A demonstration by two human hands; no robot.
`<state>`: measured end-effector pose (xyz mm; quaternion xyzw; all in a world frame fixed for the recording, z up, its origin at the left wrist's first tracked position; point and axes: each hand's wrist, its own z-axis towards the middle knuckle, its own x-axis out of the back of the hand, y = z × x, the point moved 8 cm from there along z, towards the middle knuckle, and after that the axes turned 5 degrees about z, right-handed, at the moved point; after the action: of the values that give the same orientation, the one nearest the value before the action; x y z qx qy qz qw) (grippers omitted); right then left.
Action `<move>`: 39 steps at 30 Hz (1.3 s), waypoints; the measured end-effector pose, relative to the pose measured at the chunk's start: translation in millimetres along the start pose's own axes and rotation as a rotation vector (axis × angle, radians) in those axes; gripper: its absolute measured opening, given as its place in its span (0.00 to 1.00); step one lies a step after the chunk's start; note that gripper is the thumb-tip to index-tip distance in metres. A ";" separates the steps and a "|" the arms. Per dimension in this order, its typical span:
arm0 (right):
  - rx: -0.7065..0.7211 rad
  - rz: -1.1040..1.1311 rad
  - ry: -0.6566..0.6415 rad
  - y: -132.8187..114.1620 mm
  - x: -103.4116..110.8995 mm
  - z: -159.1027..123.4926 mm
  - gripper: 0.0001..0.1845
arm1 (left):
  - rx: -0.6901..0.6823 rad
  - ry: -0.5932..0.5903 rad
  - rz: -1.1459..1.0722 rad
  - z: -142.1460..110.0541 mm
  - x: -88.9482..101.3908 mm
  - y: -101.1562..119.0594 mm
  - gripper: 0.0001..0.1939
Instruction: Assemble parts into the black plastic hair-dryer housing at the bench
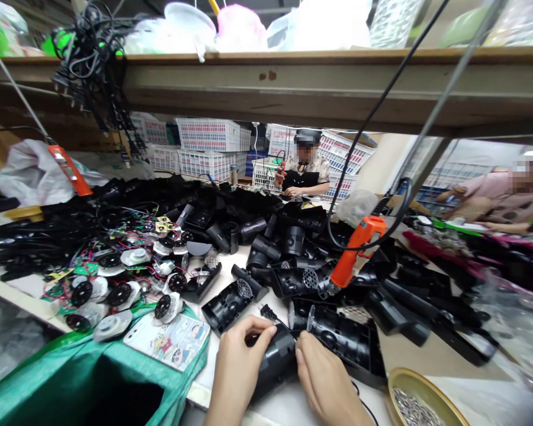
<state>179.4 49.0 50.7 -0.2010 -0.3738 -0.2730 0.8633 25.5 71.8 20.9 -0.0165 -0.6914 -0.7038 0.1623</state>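
My left hand (237,364) and my right hand (322,378) meet near the bottom centre, both closed around a black plastic housing (278,358) held just above the white table (400,352). The left thumb lies on top of the housing. The right fingers pinch its near end. A black open half shell (344,343) lies just behind my right hand. An orange electric screwdriver (353,251) hangs on a black cable above the pile, tip down, a little behind my hands.
Black hair-dryer shells (288,242) lie heaped across the table. Motors with coloured wires (115,278) spread at left. A green bag (93,378) with a phone (169,340) sits front left, a bowl of screws (415,402) front right. Two other people sit beyond.
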 end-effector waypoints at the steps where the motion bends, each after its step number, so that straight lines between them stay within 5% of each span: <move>1: -0.006 -0.001 0.002 0.3 0.4 0.9 0.15 | -0.001 -0.001 0.000 -0.3 0.0 -0.1 0.12; 21: -0.155 -0.377 -0.275 -4.7 -7.9 -2.1 0.13 | -0.023 -0.005 0.020 -2.4 -0.3 -0.8 0.11; 23: -0.267 -0.301 -0.303 5.5 -7.0 -2.8 0.03 | -0.019 -0.013 0.008 -3.5 -1.8 -2.0 0.11; 29: -0.664 0.336 -0.448 45.2 -15.2 -21.8 0.12 | 0.010 -0.134 -0.072 -4.3 -1.2 -5.2 0.13; 34: -0.586 0.631 -0.329 42.5 -19.1 -38.1 0.18 | -0.018 -0.289 -0.083 13.6 12.6 -2.4 0.12; 39: -0.438 0.456 -0.187 36.9 -20.7 -56.2 0.18 | -0.134 -0.399 0.023 35.3 2.7 11.5 0.09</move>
<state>220.6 53.0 -6.2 -0.4846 -0.3292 -0.1271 0.8004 18.7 105.9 34.2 -0.1742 -0.6614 -0.7289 0.0288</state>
